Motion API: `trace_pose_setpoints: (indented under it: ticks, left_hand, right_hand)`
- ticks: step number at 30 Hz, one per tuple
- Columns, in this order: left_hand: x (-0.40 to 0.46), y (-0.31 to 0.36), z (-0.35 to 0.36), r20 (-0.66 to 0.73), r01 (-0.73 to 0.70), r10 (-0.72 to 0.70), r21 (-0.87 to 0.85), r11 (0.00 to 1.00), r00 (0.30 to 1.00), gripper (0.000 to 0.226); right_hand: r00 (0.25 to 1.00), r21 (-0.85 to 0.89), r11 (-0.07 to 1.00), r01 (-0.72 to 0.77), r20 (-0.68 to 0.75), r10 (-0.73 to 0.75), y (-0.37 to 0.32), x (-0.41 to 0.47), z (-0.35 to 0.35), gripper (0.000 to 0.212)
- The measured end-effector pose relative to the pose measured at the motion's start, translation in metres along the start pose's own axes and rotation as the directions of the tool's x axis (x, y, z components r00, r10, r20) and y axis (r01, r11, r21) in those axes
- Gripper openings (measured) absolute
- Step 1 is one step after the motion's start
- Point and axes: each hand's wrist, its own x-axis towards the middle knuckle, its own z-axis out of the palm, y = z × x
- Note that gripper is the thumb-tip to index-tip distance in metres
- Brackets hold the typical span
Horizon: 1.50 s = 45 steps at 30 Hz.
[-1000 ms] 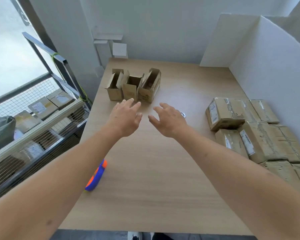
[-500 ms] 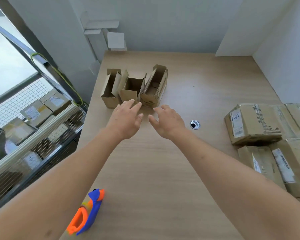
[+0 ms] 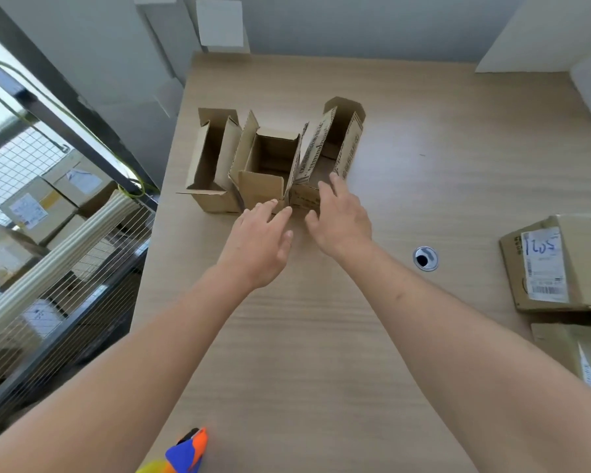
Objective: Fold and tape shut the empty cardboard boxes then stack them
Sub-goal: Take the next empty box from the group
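Closer now than half a second ago: left hand (image 3: 258, 245) and right hand (image 3: 342, 223) both advanced across the table (image 3: 321, 370) toward the three open cardboard boxes (image 3: 270, 162), reaching them where before a strip of bare wood lay ahead of the fingertips. Left fingers (image 3: 270, 209) straight and relaxed, holding nothing, tips at the near wall of the middle box (image 3: 260, 187). Right fingers (image 3: 335, 186) likewise loose and spread, laid against the near right corner of the printed box (image 3: 335, 148); true contact or a hair short, hard to tell. Nothing grasped yet, all flaps up, no tape on any of the three, so probably only the start of picking one to fold. Third open box (image 3: 212, 165) just left of the left fingertips, touching the middle one. Well behind both wrists, at the near table edge, an orange and blue tape dispenser (image 3: 186, 454), only partly in frame. Right of the right hand, a round cable grommet (image 3: 424, 258), and farther right labelled sealed parcels (image 3: 556, 268) at the table's side. Left of the left arm, a wire-mesh rack (image 3: 48, 250) with more packages, a window above it. Beyond the fingertips, pale grey walls and a white partition panel (image 3: 526, 32).
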Motion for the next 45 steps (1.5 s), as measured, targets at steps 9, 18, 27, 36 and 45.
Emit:
trace_pose_setpoints:
  ticks: [9,18,27,36,45]
  left_hand:
    - [-0.008,-0.01,0.002,-0.003,0.013,-0.013,-0.047,0.999,1.0,0.046]
    - [-0.07,0.006,-0.006,0.102,0.028,-0.019,-0.094,0.995,0.995,0.054]
    - [-0.166,0.019,0.012,0.38,0.022,0.029,-0.128,0.992,0.925,0.067]
    - [-0.236,0.016,0.025,0.264,-0.04,0.091,-0.194,0.98,0.96,0.034]
    - [-0.28,0.027,0.052,0.163,0.171,-0.131,-0.262,0.95,0.978,0.031]
  right_hand:
    - [0.986,-0.133,0.991,-0.027,-0.167,0.005,-0.007,-0.007,0.013,0.013]
    - [0.991,-0.146,0.98,0.137,0.026,-0.134,0.001,-0.104,0.012,0.018]
    - [0.969,0.008,0.997,0.075,0.235,-0.075,-0.008,-0.224,0.036,0.021]
    - [0.943,0.035,0.999,-0.001,0.333,-0.011,-0.012,-0.297,0.055,0.032]
    - [0.946,0.348,0.928,-0.13,0.325,0.011,0.011,-0.336,0.071,0.019]
